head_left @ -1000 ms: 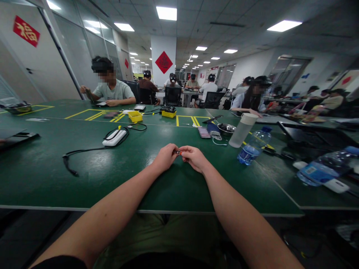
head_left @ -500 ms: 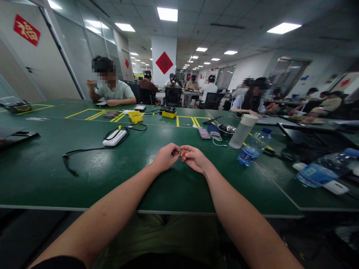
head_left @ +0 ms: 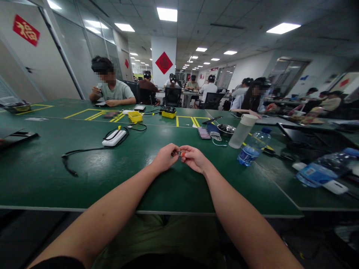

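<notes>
Just above the green table [head_left: 112, 183], my left hand [head_left: 166, 157] and my right hand [head_left: 195, 158] meet fingertip to fingertip in the middle of the head view. Between them is a small orange-ended piece [head_left: 183, 154] with a shiny metallic part toward the left. My right thumb and fingers pinch around the orange end. The left fingers are closed on the dark, metallic side. Its exact kind is too small to tell, and the fingers cover much of it.
Left of my hands lies a white power bank [head_left: 112, 138] with a black cable. To the right stand a frosted bottle [head_left: 242, 130], a blue-labelled water bottle [head_left: 254, 147] and a metal bowl [head_left: 226, 129]. Yellow trays [head_left: 135, 116] lie farther back. A person [head_left: 114, 89] sits across the table.
My hands stay in nearly the same place, pinching the small piece. Across the table, the person's raised hand has come down a little.
</notes>
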{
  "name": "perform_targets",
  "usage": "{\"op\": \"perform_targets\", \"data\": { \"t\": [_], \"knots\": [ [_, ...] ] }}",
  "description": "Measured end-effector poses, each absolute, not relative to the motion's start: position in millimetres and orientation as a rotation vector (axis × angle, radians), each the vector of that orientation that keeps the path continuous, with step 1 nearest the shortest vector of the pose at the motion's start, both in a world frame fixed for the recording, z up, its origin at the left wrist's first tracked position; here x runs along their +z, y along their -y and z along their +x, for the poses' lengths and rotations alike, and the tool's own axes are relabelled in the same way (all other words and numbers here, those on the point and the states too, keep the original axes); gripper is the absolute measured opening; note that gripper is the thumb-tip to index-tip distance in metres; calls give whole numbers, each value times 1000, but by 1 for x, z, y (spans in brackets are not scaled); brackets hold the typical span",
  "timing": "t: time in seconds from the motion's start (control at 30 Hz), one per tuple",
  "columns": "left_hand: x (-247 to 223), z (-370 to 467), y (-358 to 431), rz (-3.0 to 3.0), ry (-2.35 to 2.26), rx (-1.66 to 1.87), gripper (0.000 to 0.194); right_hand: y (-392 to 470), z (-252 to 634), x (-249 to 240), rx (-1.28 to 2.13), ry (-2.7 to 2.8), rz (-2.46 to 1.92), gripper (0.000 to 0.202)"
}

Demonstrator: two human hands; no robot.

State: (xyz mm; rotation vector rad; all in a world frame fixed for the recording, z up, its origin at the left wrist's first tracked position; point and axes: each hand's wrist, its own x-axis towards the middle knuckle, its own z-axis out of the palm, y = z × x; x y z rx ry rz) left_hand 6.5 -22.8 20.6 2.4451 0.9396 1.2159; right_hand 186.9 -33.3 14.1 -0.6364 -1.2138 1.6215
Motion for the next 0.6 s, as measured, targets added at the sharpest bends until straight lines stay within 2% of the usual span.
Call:
{"op": "perform_targets", "data": {
  "t": [0.6],
  "knots": [
    [21,6,26,2436,-989,1167,16,29,187,9,1654,1188,-542,31]
  ]
}}
